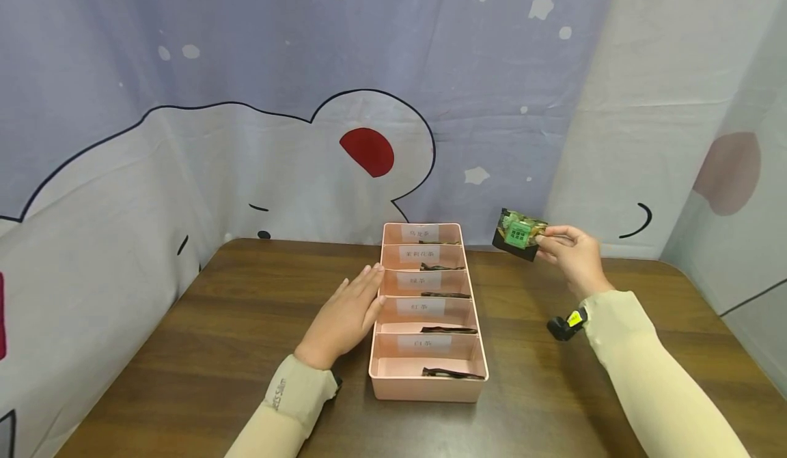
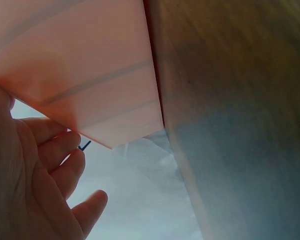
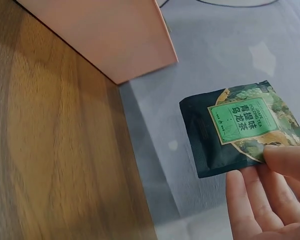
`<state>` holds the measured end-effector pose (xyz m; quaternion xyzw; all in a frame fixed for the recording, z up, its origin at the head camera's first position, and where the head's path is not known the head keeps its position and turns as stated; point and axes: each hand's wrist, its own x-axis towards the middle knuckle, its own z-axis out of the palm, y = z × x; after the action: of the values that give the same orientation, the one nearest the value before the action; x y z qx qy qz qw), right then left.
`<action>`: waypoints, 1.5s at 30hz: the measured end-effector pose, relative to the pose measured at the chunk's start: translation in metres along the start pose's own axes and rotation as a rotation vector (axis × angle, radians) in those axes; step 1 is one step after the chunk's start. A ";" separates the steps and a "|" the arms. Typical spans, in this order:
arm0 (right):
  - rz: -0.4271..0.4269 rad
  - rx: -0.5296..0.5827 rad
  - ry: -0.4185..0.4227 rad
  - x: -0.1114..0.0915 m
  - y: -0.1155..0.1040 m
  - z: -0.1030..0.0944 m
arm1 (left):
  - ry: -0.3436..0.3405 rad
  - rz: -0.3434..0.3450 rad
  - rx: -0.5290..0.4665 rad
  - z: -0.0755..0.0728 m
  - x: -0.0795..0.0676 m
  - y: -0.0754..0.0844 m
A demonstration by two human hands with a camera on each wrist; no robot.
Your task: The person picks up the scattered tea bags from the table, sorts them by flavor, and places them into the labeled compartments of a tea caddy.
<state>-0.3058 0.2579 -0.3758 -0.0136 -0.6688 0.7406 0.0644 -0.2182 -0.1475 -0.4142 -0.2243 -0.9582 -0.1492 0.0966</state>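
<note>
A dark green tea sachet (image 3: 240,127) with a bright green label reading grape oolong tea is pinched between the thumb and fingers of my right hand (image 1: 572,256), raised to the right of a pink divided box (image 1: 424,389). Fairly straight fingers of my left hand (image 1: 347,314) rest against the box's left rim. Labelled compartments run front to back in the box, and each holds a dark sachet lying along its right side, such as the front sachet (image 1: 451,374). The left wrist view shows the box's side wall (image 2: 105,85) beside the fingers.
The box stands on a brown wooden table (image 1: 215,348), close to its back edge. A patterned curtain (image 1: 277,171) hangs directly behind the table and along its sides. A small black device with a yellow tag (image 1: 574,319) is strapped at the right wrist.
</note>
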 end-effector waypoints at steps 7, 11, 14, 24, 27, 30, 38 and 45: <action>-0.075 0.019 -0.020 -0.002 -0.001 0.018 | 0.007 0.004 -0.002 0.000 -0.001 0.000; -0.114 0.056 -0.031 -0.002 -0.002 0.029 | 0.004 0.002 0.000 0.000 -0.001 0.000; -0.139 0.056 -0.033 -0.002 -0.003 0.036 | 0.003 0.001 0.002 0.000 -0.001 0.000; -0.192 0.052 -0.025 0.000 -0.006 0.060 | 0.020 0.005 -0.011 -0.001 -0.001 0.001; -0.210 0.023 -0.025 0.000 -0.006 0.066 | 0.010 0.005 -0.006 -0.001 -0.002 0.001; -0.237 -0.006 -0.031 0.001 -0.007 0.073 | 0.003 -0.001 -0.009 -0.001 -0.002 0.001; -0.303 -0.071 -0.069 0.005 -0.005 0.087 | -0.012 -0.005 -0.009 0.000 -0.001 0.000; -0.320 -0.121 -0.118 0.011 -0.003 0.097 | -0.004 0.001 -0.010 0.000 0.000 -0.001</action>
<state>-0.3263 0.1639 -0.3619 0.1325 -0.7085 0.6787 0.1410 -0.2186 -0.1479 -0.4140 -0.2254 -0.9576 -0.1533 0.0935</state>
